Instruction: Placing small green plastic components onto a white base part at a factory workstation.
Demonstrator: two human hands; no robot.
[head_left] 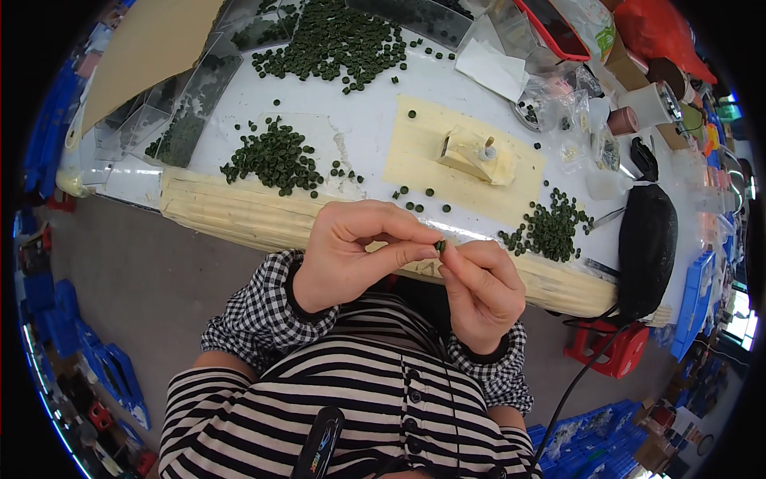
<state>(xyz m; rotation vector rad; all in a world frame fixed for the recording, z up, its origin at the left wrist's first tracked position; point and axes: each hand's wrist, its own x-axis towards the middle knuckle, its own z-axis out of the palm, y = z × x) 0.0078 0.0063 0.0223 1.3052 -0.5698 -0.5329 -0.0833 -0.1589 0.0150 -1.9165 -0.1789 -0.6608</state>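
Note:
Between my two hands, just in front of the table's edge, is a small dark green round piece (440, 246). The thumb and forefinger of my left hand (363, 243) pinch it from the left. My right hand (484, 287) has its thumb and forefinger closed against it from the right. Beyond my hands lie a pile of similar green pieces (275, 160) on the left and a smaller pile (554, 227) on the right. A few single pieces (429, 191) are scattered between the piles.
A small yellow-taped block with a metal peg (479, 156) stands on a cream sheet (407, 144). Farther back are a large heap of green pieces (335, 40), clear trays (199, 100) and a cardboard sheet (148, 56). To the right lie a black-wrapped bundle (648, 247) and a red stool (614, 351).

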